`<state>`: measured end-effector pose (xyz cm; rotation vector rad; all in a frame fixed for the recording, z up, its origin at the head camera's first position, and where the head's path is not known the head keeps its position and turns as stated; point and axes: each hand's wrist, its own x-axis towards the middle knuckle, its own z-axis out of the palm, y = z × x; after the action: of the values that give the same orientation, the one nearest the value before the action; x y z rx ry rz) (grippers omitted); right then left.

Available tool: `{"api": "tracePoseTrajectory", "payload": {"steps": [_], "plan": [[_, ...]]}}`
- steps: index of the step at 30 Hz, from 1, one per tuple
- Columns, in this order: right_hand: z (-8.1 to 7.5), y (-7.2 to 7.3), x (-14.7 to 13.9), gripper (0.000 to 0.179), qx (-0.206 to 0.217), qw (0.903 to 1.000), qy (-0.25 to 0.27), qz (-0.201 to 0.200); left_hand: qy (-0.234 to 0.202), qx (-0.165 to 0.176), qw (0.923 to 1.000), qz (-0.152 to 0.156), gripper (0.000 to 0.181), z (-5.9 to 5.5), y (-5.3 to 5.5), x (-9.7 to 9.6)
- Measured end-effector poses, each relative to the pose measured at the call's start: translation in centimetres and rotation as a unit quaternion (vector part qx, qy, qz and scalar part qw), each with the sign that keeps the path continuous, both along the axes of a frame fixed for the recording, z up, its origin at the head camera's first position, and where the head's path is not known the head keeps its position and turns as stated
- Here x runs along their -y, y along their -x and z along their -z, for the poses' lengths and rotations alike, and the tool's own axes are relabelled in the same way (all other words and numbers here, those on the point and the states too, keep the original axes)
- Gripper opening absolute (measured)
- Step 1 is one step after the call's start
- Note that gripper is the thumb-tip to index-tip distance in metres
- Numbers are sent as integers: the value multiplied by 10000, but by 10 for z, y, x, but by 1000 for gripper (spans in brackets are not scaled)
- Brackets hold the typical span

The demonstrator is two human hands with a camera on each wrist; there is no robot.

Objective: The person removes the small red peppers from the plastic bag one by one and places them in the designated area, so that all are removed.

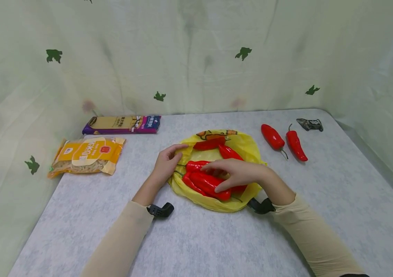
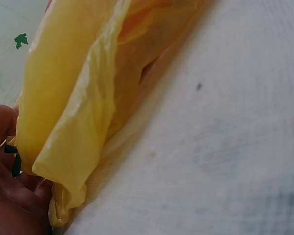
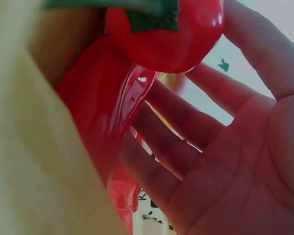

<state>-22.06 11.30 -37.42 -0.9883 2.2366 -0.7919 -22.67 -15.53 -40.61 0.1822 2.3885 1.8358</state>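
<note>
We see a yellow plastic bag (image 1: 253, 148) spread on the pale, blue-mottled table (image 1: 210, 242), its mouth facing up and several glossy red chili peppers (image 1: 213, 184) lying inside. The left hand (image 1: 166, 161) pinches the bag's left edge; in the left wrist view the yellow film covers part of its fingers, and a green stem (image 2: 16, 164) shows right beside them. The right hand (image 1: 239, 171) reaches into the bag, its fingers spread and fairly straight, touching the peppers loosely; from the right wrist we see the bare palm, with the thumb beside a pepper's stem end and the other fingers reaching past it. To the right of the bag we find two more peppers, a plump one (image 1: 272, 137) and a slimmer one (image 1: 296, 145), near a small dark printed object (image 1: 310, 124) that we cannot identify. On the far left we see a purple-ended packet (image 1: 122, 125) behind an orange packet (image 1: 87, 156)
</note>
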Motion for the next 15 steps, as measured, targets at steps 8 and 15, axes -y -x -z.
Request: {"api": "tracePoseTrajectory", "payload": {"steps": [8, 15], "plan": [[-1, -2, 2, 61, -203, 9995, -220, -58, 27, -17, 10000, 0, 35, 0, 0, 0], [1, -5, 9, 71, -322, 9989, -343, 73, 29, -36, 10000, 16, 35, 0, 0, 0]]}}
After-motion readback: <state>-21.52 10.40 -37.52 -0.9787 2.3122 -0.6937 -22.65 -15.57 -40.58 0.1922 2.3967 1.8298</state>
